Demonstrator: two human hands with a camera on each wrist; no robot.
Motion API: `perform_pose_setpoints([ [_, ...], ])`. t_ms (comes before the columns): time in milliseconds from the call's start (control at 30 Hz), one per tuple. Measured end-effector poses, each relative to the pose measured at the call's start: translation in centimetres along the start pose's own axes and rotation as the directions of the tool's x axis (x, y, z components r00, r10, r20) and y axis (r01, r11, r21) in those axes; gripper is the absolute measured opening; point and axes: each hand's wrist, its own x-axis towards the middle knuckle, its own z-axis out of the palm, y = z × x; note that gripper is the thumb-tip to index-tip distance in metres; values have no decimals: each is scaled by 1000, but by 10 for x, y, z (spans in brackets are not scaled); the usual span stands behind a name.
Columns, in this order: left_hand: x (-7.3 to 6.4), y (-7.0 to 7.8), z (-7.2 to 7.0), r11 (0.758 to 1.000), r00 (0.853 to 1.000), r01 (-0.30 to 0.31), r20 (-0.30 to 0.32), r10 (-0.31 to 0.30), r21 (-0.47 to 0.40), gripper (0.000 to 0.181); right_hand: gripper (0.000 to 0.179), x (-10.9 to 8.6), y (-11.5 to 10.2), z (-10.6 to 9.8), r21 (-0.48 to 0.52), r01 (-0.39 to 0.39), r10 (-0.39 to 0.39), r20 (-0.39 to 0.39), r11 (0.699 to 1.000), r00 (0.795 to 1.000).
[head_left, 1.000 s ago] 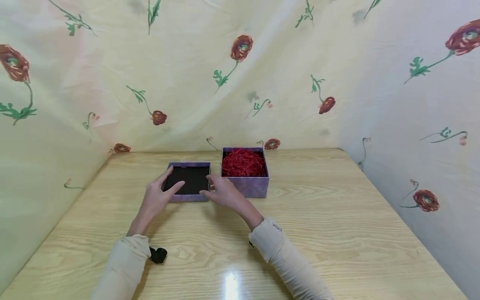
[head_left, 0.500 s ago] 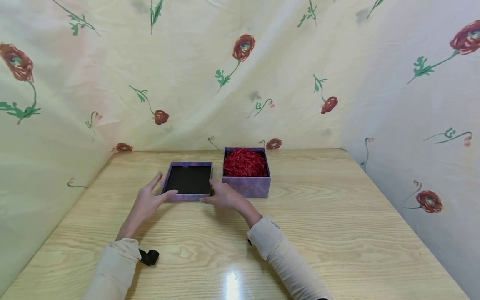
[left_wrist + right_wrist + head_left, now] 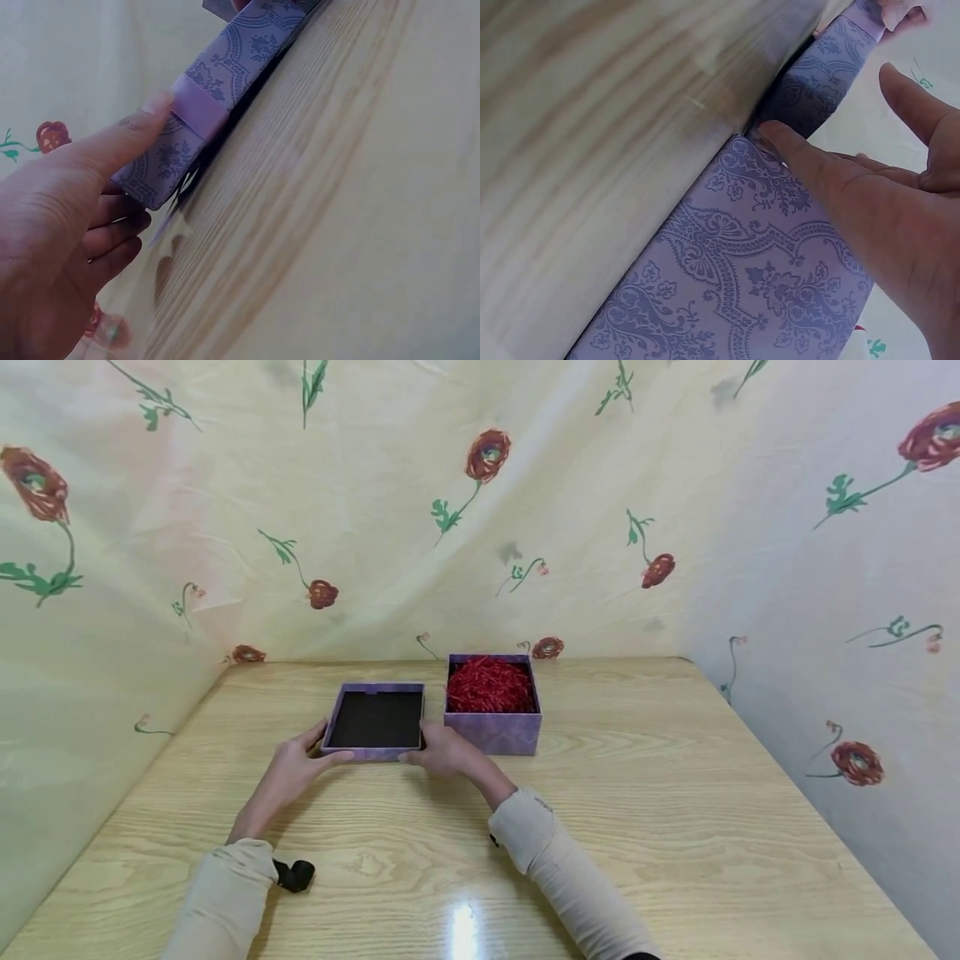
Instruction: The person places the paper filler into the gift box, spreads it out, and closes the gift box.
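Lid (image 3: 377, 720) just L of box (image 3: 491, 733) w/ red shred (image 3: 489, 685); L hand (image 3: 288, 770) grips lid's end away from box, R hand (image 3: 447, 750) at box end, grip unclear.

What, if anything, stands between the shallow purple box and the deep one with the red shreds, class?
The right hand does, in part: in the head view it reaches into the gap at the right side of the shallow box. I see nothing else between it and the deep box.
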Motion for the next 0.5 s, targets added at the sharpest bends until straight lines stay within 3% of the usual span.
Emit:
perform_pose_setpoints([
  [267,1,-3,2,999,999,-30,-8,31,10,91,66,3,0,2,23,34,-33,-26,999,999],
  [500,-1,-2,2,999,999,-38,-3,38,8,88,63,7,-3,5,31,6,-4,-54,1000,999],
])
